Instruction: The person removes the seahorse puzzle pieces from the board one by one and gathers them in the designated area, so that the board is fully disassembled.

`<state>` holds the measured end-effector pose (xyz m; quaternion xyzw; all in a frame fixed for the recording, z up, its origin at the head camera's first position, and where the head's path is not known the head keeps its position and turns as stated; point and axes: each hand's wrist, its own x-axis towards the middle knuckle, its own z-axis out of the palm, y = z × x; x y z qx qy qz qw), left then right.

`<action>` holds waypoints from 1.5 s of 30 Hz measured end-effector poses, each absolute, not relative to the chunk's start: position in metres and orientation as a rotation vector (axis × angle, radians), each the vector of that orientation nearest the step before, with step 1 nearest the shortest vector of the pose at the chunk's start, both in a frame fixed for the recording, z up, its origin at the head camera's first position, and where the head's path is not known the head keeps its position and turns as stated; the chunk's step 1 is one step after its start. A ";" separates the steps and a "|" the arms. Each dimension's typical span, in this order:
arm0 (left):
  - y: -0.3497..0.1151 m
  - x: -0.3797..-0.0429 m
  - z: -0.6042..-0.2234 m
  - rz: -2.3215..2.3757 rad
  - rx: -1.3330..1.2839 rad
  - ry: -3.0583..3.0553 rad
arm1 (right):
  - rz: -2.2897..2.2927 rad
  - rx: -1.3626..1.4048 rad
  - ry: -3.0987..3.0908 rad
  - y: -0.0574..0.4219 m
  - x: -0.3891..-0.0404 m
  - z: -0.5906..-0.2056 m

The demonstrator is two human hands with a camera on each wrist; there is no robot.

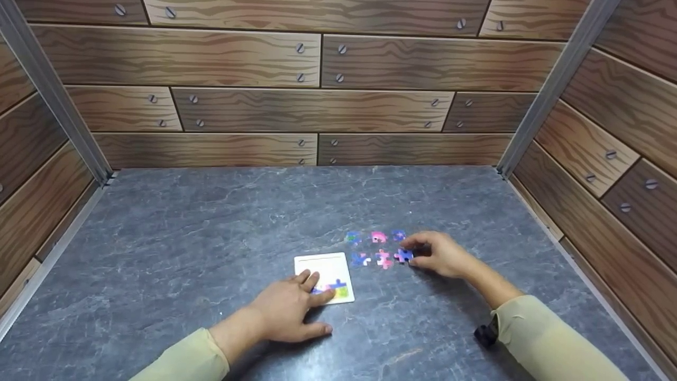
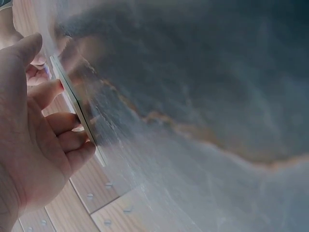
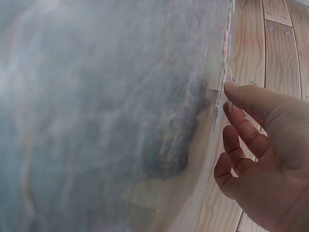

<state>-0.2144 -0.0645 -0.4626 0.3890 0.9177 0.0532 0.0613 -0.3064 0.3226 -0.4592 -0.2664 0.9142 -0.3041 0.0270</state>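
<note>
My left hand (image 1: 285, 307) rests on a white puzzle board (image 1: 320, 264), fingers spread across its lower left part. Coloured pieces (image 1: 342, 292) sit along the board's near edge, partly hidden by the fingers. In the left wrist view, the fingertips touch the thin board (image 2: 77, 106). To the right, my right hand (image 1: 444, 256) pinches a blue-purple puzzle piece (image 1: 404, 256) between thumb and fingers. The right wrist view shows that piece (image 3: 230, 89) edge-on, apparently tilted off the table.
Several loose pieces lie in two rows right of the board, among them a pink piece (image 1: 378, 237), a pink-and-red piece (image 1: 384, 259), a blue-green piece (image 1: 353, 237) and a blue piece (image 1: 399, 235). Wood-patterned walls (image 1: 317, 108) enclose the grey marbled table (image 1: 211, 211).
</note>
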 end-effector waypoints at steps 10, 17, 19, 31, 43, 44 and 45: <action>-0.065 -0.212 -0.461 0.170 1.180 2.792 | -0.953 -0.836 2.809 0.326 -0.305 -0.459; -0.065 -0.212 -0.462 0.166 1.181 2.783 | -0.934 -0.828 2.823 0.327 -0.304 -0.459; -0.065 -0.212 -0.462 0.165 1.180 2.778 | -0.929 -0.832 2.828 0.326 -0.304 -0.460; -0.067 -0.212 -0.462 0.198 1.172 2.775 | -0.956 -0.844 2.814 0.326 -0.305 -0.465; -0.066 -0.214 -0.463 0.276 1.153 2.790 | -0.993 -0.789 2.836 0.325 -0.305 -0.458; -0.067 -0.215 -0.463 0.286 1.151 2.790 | -0.985 -0.785 2.845 0.324 -0.304 -0.456; -0.067 -0.216 -0.462 0.295 1.156 2.795 | -0.977 -0.785 2.857 0.322 -0.304 -0.453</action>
